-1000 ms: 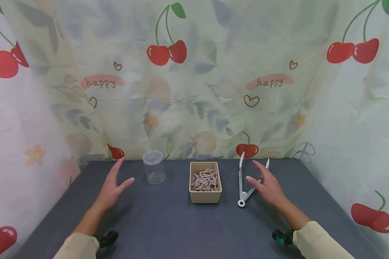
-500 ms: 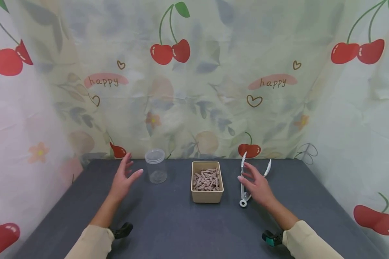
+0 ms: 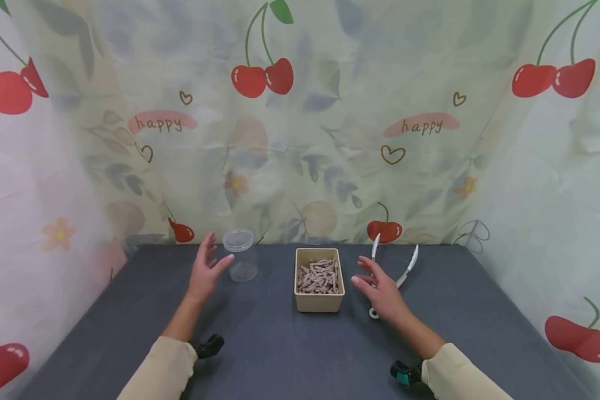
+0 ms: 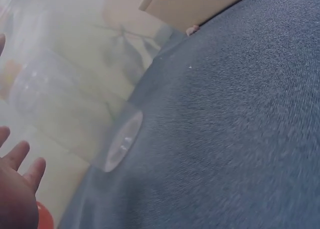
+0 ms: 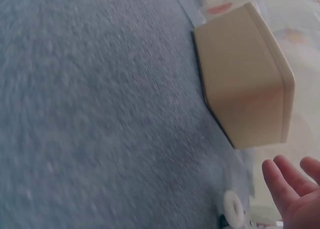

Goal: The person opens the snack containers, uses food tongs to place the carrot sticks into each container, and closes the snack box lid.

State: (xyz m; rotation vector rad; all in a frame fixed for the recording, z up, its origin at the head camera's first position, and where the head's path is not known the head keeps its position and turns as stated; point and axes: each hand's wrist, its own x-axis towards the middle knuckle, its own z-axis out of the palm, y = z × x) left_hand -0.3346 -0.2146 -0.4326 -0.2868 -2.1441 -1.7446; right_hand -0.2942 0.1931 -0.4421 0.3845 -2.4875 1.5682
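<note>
My left hand (image 3: 204,276) hovers just left of a clear plastic jar (image 3: 242,261) with a lid, fingers spread and apart from it. In the left wrist view the jar (image 4: 75,109) stands beyond my fingers. My right hand (image 3: 384,291) is held in the air, fingers extended, to the right of a beige box (image 3: 319,303). Short, thin, brownish-grey stick-like pieces (image 3: 318,276) fill the box. Under and behind that hand lie spread metal tongs (image 3: 409,268), partly hidden by it. Neither hand holds anything.
A dark grey cloth-like table surface (image 3: 290,355) lies under everything. Behind it and at both sides hangs a pale curtain (image 3: 300,183) printed with cherries. A black band (image 3: 209,345) is on the left wrist, another band (image 3: 405,372) on the right.
Both hands have moved inward: the left rightward to the jar's side, the right leftward over the tongs toward the box. The jar, box and tongs stay in place.
</note>
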